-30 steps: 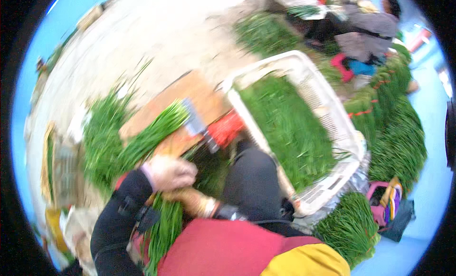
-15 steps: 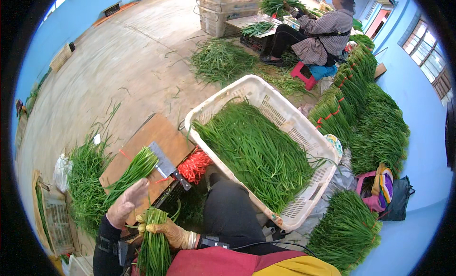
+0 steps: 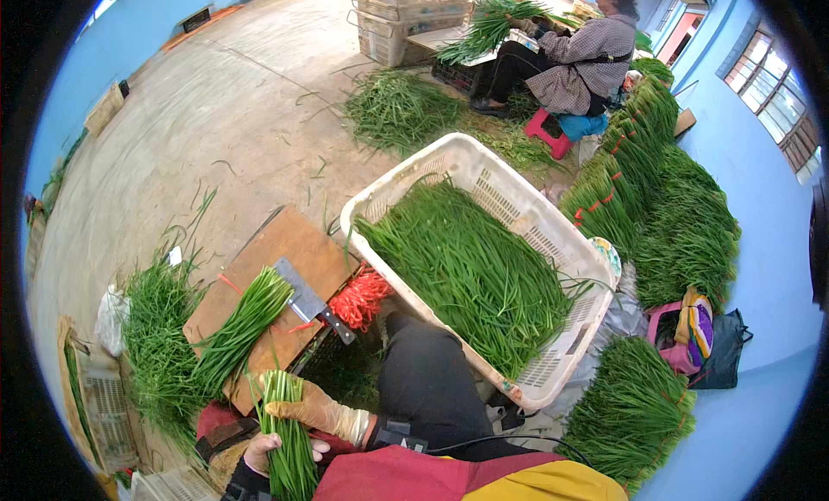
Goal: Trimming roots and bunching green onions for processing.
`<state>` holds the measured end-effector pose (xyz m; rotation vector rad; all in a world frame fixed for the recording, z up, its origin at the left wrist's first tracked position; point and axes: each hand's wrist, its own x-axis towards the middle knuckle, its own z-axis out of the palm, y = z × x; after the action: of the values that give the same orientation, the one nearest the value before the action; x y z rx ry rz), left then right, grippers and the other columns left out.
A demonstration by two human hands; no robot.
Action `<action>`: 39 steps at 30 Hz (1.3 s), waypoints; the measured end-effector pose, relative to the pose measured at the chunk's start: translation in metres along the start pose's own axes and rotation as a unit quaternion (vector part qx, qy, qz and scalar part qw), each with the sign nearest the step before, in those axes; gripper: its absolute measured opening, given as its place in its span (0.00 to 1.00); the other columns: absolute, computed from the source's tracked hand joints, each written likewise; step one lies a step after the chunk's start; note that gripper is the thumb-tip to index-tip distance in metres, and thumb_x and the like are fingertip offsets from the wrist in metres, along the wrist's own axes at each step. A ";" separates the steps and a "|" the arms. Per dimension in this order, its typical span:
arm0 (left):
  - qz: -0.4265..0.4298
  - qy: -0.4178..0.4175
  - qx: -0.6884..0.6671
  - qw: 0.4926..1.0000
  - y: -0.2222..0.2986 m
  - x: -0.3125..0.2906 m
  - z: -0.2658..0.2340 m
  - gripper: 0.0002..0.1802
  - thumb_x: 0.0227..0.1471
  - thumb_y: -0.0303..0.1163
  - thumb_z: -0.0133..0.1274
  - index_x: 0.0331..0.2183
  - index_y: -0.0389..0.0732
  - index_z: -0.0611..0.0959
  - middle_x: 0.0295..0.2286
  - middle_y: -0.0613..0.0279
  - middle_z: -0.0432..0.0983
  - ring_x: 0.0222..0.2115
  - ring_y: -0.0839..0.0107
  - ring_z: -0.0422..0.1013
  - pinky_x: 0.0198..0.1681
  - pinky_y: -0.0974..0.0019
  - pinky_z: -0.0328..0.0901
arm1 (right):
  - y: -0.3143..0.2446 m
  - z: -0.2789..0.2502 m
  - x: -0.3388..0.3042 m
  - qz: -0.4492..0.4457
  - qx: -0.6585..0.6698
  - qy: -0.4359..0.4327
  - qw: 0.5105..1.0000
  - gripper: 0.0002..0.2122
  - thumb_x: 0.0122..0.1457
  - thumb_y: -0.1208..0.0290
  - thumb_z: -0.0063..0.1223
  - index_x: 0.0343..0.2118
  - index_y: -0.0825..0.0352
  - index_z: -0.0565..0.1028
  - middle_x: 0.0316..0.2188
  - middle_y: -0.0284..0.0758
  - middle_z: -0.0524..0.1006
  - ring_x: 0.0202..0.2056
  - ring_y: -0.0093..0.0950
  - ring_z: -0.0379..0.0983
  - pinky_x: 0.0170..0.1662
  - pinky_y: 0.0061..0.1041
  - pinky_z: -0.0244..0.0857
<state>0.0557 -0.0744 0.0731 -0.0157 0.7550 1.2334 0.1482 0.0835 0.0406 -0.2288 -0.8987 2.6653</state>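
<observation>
Close to my body, an upright bunch of garlic chives [image 3: 292,468] is held in both hands. My right hand [image 3: 321,411], in a tan glove, is closed round its upper part, just below the pale cut ends. Lower on the same bunch, my bare left hand [image 3: 262,453] wraps it, with fingertips showing on the far side. Ahead, another bunch of chives [image 3: 246,315] lies across a wooden board [image 3: 298,232]. Beside it rests a cleaver [image 3: 304,296] with a dark handle. Red ties [image 3: 361,297] are heaped at the board's right edge.
A white plastic basket [image 3: 380,190] of loose chives stands ahead of my knee. Loose greens [image 3: 155,328] lie left of the board. Tied bundles [image 3: 635,415] line the right wall. Farther off, a person [image 3: 587,61] on a red stool [image 3: 549,134] handles greens beside stacked crates [image 3: 393,35].
My left hand has come down from its raised, open pose and closed round the lower part of the bunch. My right hand keeps its grip. The person's greens have shifted left.
</observation>
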 end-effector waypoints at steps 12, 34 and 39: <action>0.051 -0.034 -0.013 0.998 0.004 0.010 -0.001 0.47 0.47 0.56 0.51 0.60 0.34 0.59 0.40 0.33 0.74 0.33 0.54 0.76 0.39 0.60 0.71 | -0.080 -0.011 0.025 -0.247 -0.433 -0.018 0.867 0.11 0.57 0.74 0.53 0.43 0.64 0.78 0.46 0.36 0.74 0.51 0.32 0.66 0.57 0.30 0.57; 0.058 0.003 0.073 0.996 -0.003 -0.011 0.003 0.35 0.44 0.37 0.62 0.52 0.36 0.68 0.39 0.41 0.77 0.35 0.59 0.77 0.40 0.60 0.73 | -0.068 -0.005 0.026 -0.048 -0.413 -0.190 0.889 0.06 0.56 0.74 0.52 0.34 0.67 0.78 0.47 0.39 0.71 0.49 0.30 0.66 0.55 0.30 0.58; 0.063 0.036 0.095 0.993 -0.008 -0.009 0.006 0.34 0.43 0.35 0.62 0.52 0.36 0.69 0.38 0.43 0.78 0.33 0.61 0.78 0.37 0.63 0.73 | -0.051 -0.013 0.025 -0.067 -0.412 -0.137 0.898 0.04 0.55 0.76 0.57 0.33 0.68 0.77 0.42 0.35 0.74 0.42 0.25 0.70 0.47 0.25 0.64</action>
<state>0.0642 -0.0824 0.0789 0.1458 0.9458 1.2823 0.1402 0.1381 0.0608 0.0338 -2.0164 2.0597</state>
